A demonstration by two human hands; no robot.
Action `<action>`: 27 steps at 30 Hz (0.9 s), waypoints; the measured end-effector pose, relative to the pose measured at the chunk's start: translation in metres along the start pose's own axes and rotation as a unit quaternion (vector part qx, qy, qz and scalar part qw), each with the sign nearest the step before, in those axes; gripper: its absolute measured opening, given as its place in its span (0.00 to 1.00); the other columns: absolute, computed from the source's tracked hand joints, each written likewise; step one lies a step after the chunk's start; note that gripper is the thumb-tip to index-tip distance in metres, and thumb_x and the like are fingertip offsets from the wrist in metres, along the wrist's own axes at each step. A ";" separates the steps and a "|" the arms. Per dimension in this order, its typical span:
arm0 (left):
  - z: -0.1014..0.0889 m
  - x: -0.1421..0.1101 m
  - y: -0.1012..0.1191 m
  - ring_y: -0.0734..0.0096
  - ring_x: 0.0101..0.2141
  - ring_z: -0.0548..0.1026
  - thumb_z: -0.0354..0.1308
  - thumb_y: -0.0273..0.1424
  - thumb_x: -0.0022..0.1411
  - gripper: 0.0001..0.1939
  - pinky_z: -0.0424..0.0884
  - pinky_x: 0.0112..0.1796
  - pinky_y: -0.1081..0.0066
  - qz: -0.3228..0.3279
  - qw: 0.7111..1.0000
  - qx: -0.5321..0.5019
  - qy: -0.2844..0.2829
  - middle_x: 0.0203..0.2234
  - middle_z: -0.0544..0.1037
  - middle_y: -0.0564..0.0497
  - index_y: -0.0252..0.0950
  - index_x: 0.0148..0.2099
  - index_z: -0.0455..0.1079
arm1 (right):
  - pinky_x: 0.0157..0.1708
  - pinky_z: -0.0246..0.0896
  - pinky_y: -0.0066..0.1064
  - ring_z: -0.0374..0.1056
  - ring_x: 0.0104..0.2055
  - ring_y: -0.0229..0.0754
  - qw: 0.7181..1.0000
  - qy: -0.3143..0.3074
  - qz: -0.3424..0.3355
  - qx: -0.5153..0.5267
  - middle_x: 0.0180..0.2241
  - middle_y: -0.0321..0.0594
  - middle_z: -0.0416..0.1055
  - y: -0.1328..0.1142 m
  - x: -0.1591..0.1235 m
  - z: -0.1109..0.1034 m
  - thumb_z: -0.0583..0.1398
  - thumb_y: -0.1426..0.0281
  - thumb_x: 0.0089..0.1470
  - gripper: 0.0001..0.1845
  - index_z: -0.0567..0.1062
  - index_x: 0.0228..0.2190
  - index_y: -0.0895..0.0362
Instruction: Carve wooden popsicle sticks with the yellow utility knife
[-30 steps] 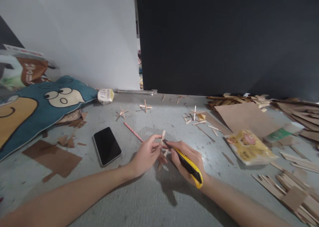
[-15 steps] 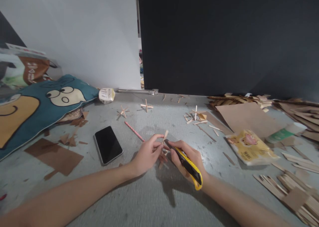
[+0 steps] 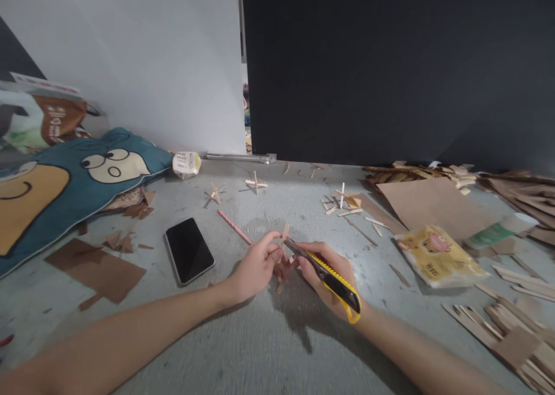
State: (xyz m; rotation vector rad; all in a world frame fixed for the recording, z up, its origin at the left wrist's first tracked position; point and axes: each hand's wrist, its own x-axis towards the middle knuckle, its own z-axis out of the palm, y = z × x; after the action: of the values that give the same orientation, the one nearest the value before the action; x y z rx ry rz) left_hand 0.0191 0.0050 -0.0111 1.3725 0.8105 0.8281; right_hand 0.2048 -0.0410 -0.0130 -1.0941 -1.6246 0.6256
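Note:
Pinched in the fingers of my left hand (image 3: 259, 268) is a small piece made of wooden sticks (image 3: 285, 231), with one flat end pointing up. My right hand (image 3: 332, 270) is closed around a yellow and black utility knife (image 3: 333, 285). The knife's front end meets the stick piece just beside my left fingertips. Fingers hide much of the stick piece, so its full shape cannot be made out. Further back on the grey table stand crossed-stick pieces: one (image 3: 255, 183) near the middle, another (image 3: 214, 194) to its left.
A black phone (image 3: 189, 250) and a pink striped stick (image 3: 234, 227) lie left of my hands. Cut sticks (image 3: 350, 213), a yellow tissue pack (image 3: 437, 256) and bundled wooden sticks (image 3: 498, 334) are to the right. Brown cardboard (image 3: 95, 272) and a teal pillow (image 3: 87, 175) occupy the left side.
My right hand and the knife have shifted slightly to the right, and the knife lies at a somewhat flatter angle. The stick piece in my left fingers stands a little more upright.

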 end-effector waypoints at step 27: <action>0.004 -0.003 0.001 0.70 0.23 0.77 0.60 0.51 0.68 0.25 0.74 0.24 0.73 0.027 1.000 0.014 -0.004 0.29 0.77 0.53 0.37 0.54 0.66 | 0.30 0.73 0.28 0.78 0.30 0.39 0.994 0.011 -0.069 -0.085 0.34 0.40 0.81 -0.005 -0.002 0.002 0.58 0.68 0.66 0.09 0.75 0.46 0.53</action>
State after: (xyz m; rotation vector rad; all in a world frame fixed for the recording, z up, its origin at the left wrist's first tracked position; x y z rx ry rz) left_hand 0.0210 0.0005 -0.0098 1.4266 0.7843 0.8559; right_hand 0.2010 -0.0446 -0.0110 -1.0940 -1.7431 0.3894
